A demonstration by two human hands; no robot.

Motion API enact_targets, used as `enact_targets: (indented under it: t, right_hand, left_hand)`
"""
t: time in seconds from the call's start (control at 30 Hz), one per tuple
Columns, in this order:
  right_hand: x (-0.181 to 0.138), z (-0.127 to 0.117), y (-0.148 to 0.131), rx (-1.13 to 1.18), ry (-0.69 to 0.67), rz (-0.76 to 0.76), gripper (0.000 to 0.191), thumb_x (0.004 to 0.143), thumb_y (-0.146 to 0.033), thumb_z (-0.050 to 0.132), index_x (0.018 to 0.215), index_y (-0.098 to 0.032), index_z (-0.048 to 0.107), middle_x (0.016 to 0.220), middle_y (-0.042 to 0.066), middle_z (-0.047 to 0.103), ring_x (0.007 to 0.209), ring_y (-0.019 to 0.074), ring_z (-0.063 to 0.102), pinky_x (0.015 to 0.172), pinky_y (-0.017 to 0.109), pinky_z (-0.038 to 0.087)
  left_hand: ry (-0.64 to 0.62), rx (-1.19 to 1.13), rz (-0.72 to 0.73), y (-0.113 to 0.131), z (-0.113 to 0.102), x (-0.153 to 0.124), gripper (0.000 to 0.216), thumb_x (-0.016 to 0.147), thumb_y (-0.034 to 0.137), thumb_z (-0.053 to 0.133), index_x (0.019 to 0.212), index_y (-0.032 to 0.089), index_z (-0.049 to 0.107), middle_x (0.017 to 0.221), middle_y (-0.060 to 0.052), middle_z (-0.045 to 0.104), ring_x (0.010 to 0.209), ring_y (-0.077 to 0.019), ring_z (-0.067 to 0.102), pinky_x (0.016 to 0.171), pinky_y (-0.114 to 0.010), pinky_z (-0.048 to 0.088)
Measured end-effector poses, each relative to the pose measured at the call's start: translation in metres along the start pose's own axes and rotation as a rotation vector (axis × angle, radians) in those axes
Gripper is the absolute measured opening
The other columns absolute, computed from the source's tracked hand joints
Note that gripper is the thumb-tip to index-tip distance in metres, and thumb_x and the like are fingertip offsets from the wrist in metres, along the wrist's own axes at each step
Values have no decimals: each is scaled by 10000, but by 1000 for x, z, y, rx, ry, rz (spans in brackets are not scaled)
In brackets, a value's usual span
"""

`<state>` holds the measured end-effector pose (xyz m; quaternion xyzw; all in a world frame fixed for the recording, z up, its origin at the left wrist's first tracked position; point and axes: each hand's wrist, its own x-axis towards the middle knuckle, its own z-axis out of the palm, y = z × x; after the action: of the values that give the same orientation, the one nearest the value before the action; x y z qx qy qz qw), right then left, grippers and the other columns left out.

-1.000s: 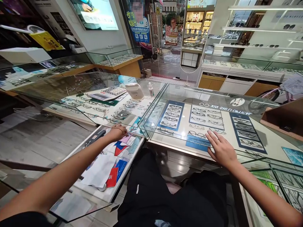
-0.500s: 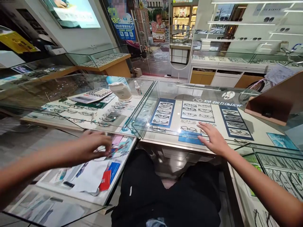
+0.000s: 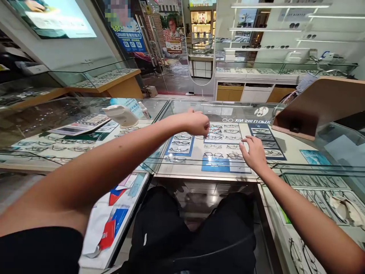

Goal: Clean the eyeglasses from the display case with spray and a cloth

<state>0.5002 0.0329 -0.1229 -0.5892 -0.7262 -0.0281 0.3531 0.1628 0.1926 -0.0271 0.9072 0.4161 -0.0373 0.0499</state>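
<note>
a: what is closest?
b: black pants [image 3: 188,232], down at the front. on the left is a low case [image 3: 95,262]. a red card [image 3: 107,234] and a blue card [image 3: 121,219] lie by its right edge. on the right is a side case [image 3: 270,213] with more glasses in it.
a: and the hands?
b: both are up over the big case [image 3: 175,170]. the right hand [image 3: 254,153] is on the right, nearer the front edge. it is open, with its fingers a bit bent. i can't tell if it touches the glass.
a: and the left hand [image 3: 198,123]?
b: it is over the middle, farther back. its fingers are curled in.
a: is it holding something?
b: i can't tell. its fingertips are turned away.
a: where are the glasses [image 3: 232,132]?
b: in rows in the big case. some are in the middle, just beside the left hand as we look. some are on a blue tray near the left edge. a blue sheet [image 3: 215,164] lies by the front edge.
a: what is past that?
b: a brown board [image 3: 322,101] leans by the back right corner. on the left, a calculator [image 3: 82,125], a white stand [image 3: 121,116] and a bottle [image 3: 145,110] are on the glass.
a: and far off?
b: lit shelves [image 3: 262,29] with sunglasses [image 3: 293,25].
</note>
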Motion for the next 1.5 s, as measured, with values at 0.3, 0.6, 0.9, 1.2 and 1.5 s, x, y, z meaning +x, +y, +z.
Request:
enact_targets:
  t: [0.3,0.6,0.9,1.2,1.5]
  right_hand:
    - [13,-3,3,304,342,288,264,1021,-410,489,887,-246,647,1097,136,706,1120,322,614,1051,508,452]
    - [18,-1,-1,371,453,317,225,972,-331,540,796,-248,654,959,60,704,1020,273,625,1006,432,425]
    - [18,2,0,321,393,302,239,992,-353,526,817,-250,652,994,70,703,1029,278,609,1028,439,428]
    - [18,1,-2,336,375,305,233,986,-367,531,823,-253,651,996,71,696,1027,280,603,1020,436,438]
    - [18,0,-3,324,359,339,224,979,-360,527,817,-253,640,996,66,696,1017,280,589,1012,440,430]
  left_hand:
    - [18,11,-16,127,-13,72,268,946,332,665,762,153,743,898,-164,740,1208,-405,552,1069,-665,354]
    - [-54,22,-21,172,-9,87,207,920,242,580,838,173,757,1051,-177,771,1245,-394,527,1124,-608,329]
    - [-47,19,9,192,-2,98,276,949,261,540,983,172,800,1207,-175,755,1262,-367,504,1140,-598,331]
    - [-39,7,44,197,3,107,324,974,273,515,1055,162,808,1266,-196,726,1282,-381,502,1150,-626,336]
    - [-35,0,97,191,3,109,268,918,362,600,910,188,804,1203,-167,751,1280,-393,485,1173,-640,293]
